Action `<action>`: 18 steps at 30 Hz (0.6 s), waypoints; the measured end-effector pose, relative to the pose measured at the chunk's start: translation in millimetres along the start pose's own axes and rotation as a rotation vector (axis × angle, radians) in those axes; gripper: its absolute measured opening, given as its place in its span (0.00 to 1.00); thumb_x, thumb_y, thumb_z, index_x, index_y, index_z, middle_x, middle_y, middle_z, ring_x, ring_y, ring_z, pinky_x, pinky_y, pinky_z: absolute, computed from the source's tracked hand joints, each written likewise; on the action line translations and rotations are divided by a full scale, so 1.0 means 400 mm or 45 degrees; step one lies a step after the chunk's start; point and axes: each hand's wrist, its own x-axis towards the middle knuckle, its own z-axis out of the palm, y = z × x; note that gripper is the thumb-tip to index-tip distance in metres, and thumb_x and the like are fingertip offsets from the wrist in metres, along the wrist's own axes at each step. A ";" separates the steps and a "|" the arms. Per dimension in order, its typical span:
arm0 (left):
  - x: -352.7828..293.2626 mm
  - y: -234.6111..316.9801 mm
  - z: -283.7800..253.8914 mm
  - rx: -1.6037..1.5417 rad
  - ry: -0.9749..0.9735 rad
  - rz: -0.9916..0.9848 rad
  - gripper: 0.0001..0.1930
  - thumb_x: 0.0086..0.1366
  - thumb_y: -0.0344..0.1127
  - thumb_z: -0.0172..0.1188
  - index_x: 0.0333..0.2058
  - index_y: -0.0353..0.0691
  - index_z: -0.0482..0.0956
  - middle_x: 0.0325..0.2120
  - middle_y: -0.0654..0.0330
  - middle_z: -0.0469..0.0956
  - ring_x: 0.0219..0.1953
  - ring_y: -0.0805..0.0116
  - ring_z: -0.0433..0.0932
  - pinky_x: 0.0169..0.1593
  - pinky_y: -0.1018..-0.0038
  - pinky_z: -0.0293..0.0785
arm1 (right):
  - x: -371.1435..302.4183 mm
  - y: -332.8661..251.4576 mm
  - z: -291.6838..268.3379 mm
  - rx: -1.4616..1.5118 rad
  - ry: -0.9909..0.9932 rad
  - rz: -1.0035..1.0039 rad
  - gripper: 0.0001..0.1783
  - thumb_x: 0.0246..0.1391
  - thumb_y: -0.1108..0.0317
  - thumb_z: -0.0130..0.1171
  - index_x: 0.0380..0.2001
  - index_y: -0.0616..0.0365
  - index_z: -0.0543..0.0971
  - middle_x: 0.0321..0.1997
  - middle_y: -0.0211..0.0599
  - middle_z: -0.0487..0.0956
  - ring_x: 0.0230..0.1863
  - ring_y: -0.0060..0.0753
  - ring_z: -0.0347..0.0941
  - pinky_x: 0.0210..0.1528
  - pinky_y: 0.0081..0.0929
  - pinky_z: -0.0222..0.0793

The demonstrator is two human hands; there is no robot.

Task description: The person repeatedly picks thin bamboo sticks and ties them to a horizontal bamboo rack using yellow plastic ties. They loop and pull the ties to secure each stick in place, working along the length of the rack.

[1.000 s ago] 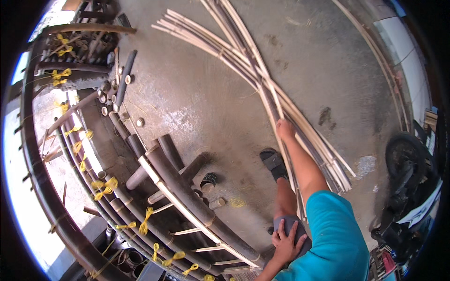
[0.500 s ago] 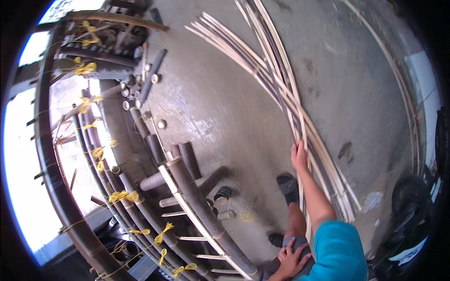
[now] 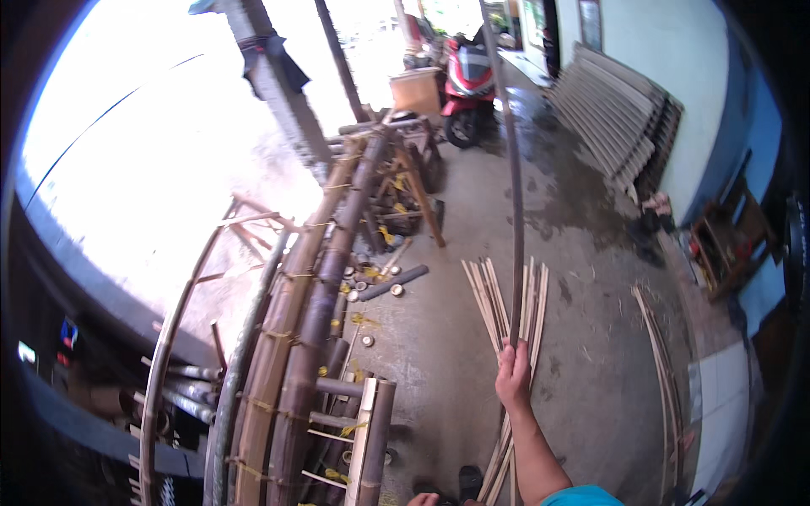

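Note:
My right hand (image 3: 514, 371) is closed around the lower part of a long dark bamboo strip (image 3: 515, 211), which rises away from me past the upper edge. Behind and below the strip, a bundle of pale bamboo strips (image 3: 481, 291) lies fanned out on the concrete floor. Only a small part of my left hand (image 3: 424, 499) shows at the lower edge, near my feet; its fingers are mostly cut off. To the left stands a ladder-like bamboo frame (image 3: 368, 430) with pale thin rungs.
Thick bamboo poles (image 3: 316, 320) tied with yellow string run along the left side. Short bamboo offcuts (image 3: 396, 289) lie on the floor beside them. Farther off are a red motorcycle (image 3: 469, 80) and stacked corrugated sheets (image 3: 612, 110). More strips (image 3: 662, 363) lie at the right.
The view has tilted up toward the far end. My right hand has lifted a dark strip off the bundle. My left hand, resting on my leg before, is now almost out of the picture.

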 end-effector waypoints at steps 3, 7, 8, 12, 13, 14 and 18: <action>0.008 0.008 -0.103 -0.477 0.141 -0.328 0.18 0.65 0.39 0.56 0.53 0.51 0.68 0.47 0.46 0.72 0.43 0.49 0.74 0.46 0.55 0.73 | 0.047 -0.356 0.044 0.895 -0.456 0.369 0.10 0.70 0.60 0.42 0.45 0.52 0.68 0.23 0.21 0.61 0.21 0.12 0.55 0.23 0.16 0.55; -0.104 -0.103 -0.255 -1.389 0.473 -0.873 0.22 0.66 0.39 0.53 0.58 0.58 0.62 0.49 0.45 0.69 0.44 0.49 0.72 0.47 0.54 0.73 | 0.017 -0.660 0.090 1.379 -0.702 0.652 0.09 0.70 0.58 0.43 0.46 0.47 0.67 0.25 0.21 0.61 0.22 0.12 0.54 0.24 0.14 0.55; -0.161 -0.152 -0.286 -1.589 0.610 -0.980 0.23 0.66 0.39 0.53 0.59 0.59 0.61 0.50 0.45 0.68 0.44 0.49 0.72 0.47 0.54 0.73 | -0.004 -0.710 0.120 1.468 -0.767 0.754 0.09 0.70 0.58 0.43 0.47 0.47 0.67 0.26 0.22 0.61 0.23 0.13 0.54 0.24 0.15 0.55; -0.404 -0.355 -0.342 -2.371 1.019 -1.202 0.28 0.67 0.38 0.50 0.64 0.65 0.55 0.52 0.44 0.65 0.44 0.49 0.71 0.47 0.52 0.73 | -0.090 -0.793 0.191 1.511 -0.806 0.899 0.08 0.69 0.59 0.45 0.45 0.44 0.70 0.25 0.20 0.62 0.23 0.13 0.55 0.24 0.16 0.56; -0.470 -0.465 -0.355 -2.797 0.896 -1.177 0.30 0.67 0.38 0.49 0.66 0.67 0.54 0.53 0.44 0.65 0.44 0.49 0.70 0.47 0.52 0.73 | -0.103 -0.787 0.217 1.561 -0.839 0.932 0.06 0.68 0.60 0.45 0.42 0.45 0.70 0.24 0.20 0.61 0.22 0.14 0.55 0.23 0.17 0.56; -0.490 -0.266 -0.368 -2.423 1.577 -1.066 0.37 0.67 0.32 0.44 0.66 0.79 0.37 0.42 0.45 0.68 0.35 0.52 0.74 0.40 0.53 0.77 | -0.110 -0.754 0.244 1.593 -0.873 0.969 0.06 0.68 0.62 0.45 0.38 0.46 0.71 0.23 0.19 0.61 0.21 0.14 0.54 0.22 0.17 0.55; -0.660 -0.119 -0.477 -2.594 2.564 -0.375 0.43 0.64 0.30 0.58 0.67 0.63 0.37 0.46 0.53 0.71 0.46 0.59 0.75 0.54 0.55 0.77 | -0.049 -0.646 0.328 1.830 -1.389 0.947 0.15 0.69 0.60 0.40 0.25 0.49 0.62 0.19 0.21 0.55 0.16 0.15 0.47 0.15 0.16 0.46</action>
